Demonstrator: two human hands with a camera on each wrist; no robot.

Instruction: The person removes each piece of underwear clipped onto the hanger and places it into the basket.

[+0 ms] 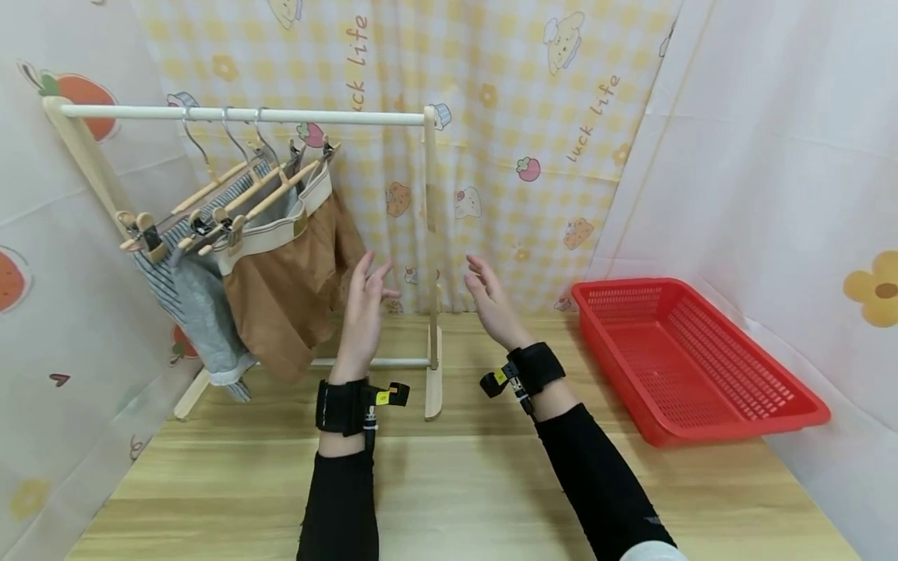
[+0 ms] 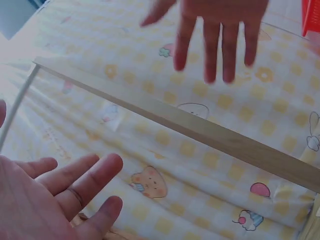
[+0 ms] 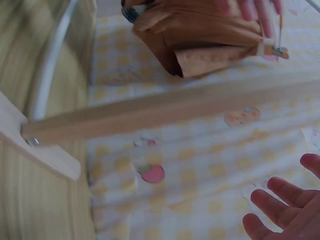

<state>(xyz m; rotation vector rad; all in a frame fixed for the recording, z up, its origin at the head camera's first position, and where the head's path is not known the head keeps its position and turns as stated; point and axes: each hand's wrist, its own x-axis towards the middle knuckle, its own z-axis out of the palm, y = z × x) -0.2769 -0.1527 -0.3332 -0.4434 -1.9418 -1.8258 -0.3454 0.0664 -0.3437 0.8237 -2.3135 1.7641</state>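
A yellow checked curtain (image 1: pixel 533 117) hangs behind the wooden table (image 1: pixel 456 483). Both the left hand (image 1: pixel 365 308) and right hand (image 1: pixel 491 304) are raised, fingers spread, holding nothing, beside the brown shorts (image 1: pixel 288 288) hanging on the rack (image 1: pixel 431 257). A careless reach could likely tip that light rack.

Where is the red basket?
In the head view, the red basket sits on the wooden table at the right, beside the person's right hand.
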